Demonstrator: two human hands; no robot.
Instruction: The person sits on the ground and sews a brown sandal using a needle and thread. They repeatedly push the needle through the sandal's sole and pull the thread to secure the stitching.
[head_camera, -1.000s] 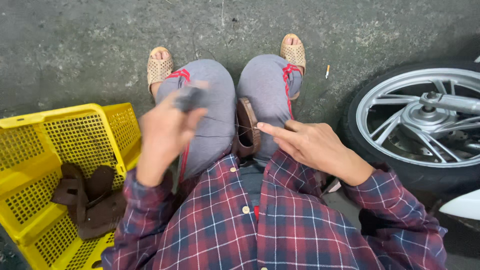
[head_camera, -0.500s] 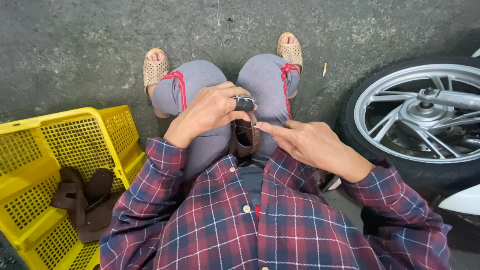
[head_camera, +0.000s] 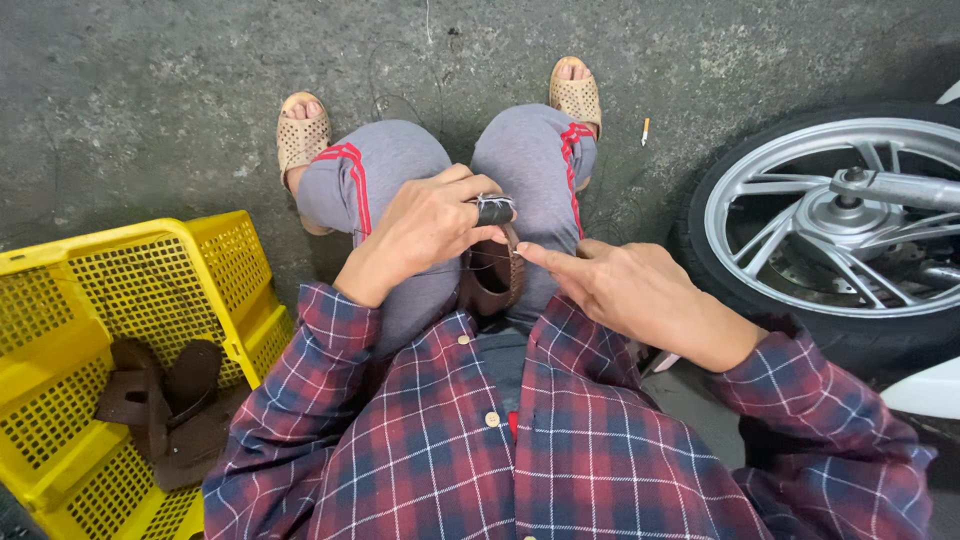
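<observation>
A brown leather sandal (head_camera: 490, 285) stands wedged between my knees in grey trousers. My left hand (head_camera: 425, 232) is closed at the sandal's top edge, thumb and fingers pinched together, with a black tape wrap (head_camera: 494, 210) around one finger. A thin thread (head_camera: 455, 268) runs under this hand to the sandal. Whether a needle is in the pinch is too small to tell. My right hand (head_camera: 640, 290) lies flat beside the sandal, its index fingertip touching the sandal's right side and holding nothing.
A yellow plastic crate (head_camera: 110, 330) at my left holds several brown sandals (head_camera: 165, 405). A motorbike wheel (head_camera: 850, 230) with a silver rim stands close on my right. My feet in tan perforated sandals (head_camera: 302, 135) rest on the concrete floor. A cigarette butt (head_camera: 646, 131) lies nearby.
My left hand was raised above my left knee, then came down and right to the sandal's top edge. The right hand has stayed beside the sandal.
</observation>
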